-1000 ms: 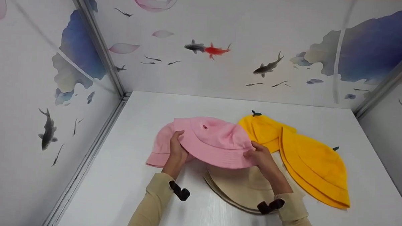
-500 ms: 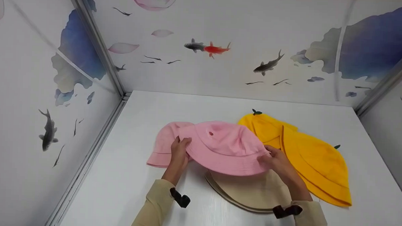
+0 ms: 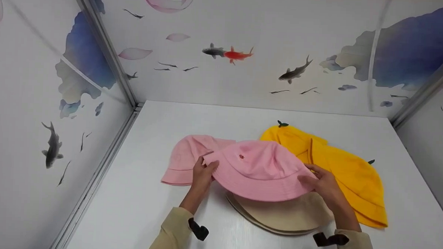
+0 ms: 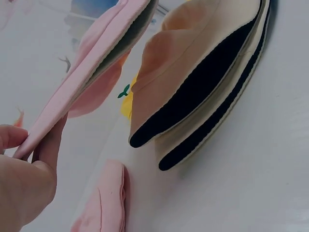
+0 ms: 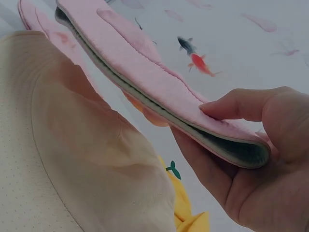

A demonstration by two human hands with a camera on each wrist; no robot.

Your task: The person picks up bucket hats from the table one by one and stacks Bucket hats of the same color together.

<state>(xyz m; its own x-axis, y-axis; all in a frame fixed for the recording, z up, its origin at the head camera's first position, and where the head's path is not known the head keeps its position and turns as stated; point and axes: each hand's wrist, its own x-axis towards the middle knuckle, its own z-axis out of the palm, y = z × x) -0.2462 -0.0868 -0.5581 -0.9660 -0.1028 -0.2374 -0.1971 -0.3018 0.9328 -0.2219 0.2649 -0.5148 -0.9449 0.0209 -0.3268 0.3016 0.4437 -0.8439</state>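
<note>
Both hands hold up a pink bucket hat (image 3: 258,170) with a small red mark on its crown. My left hand (image 3: 204,175) pinches the left end of its brim between thumb and fingers. At the opposite end, my right hand (image 3: 326,185) grips the brim, thumb on top and fingers beneath, as the right wrist view shows. The hat's dark green lining (image 5: 231,147) peeks out along the folded brim. Below it lie stacked beige hats (image 3: 281,215) with dark inner edges, partly covered in the head view. Behind my left hand, another pink hat (image 3: 183,160) lies flat on the table.
Two yellow hats, one at the back (image 3: 285,136) and one at the right (image 3: 352,180), overlap each other and carry green leaf tips. The white table (image 3: 130,209) is bounded by printed panels (image 3: 237,84) at the back and sides.
Both hands have carried the held pink hat to the right and toward the person. More of the pink hat lying at the left now shows. The other hats stay in place.
</note>
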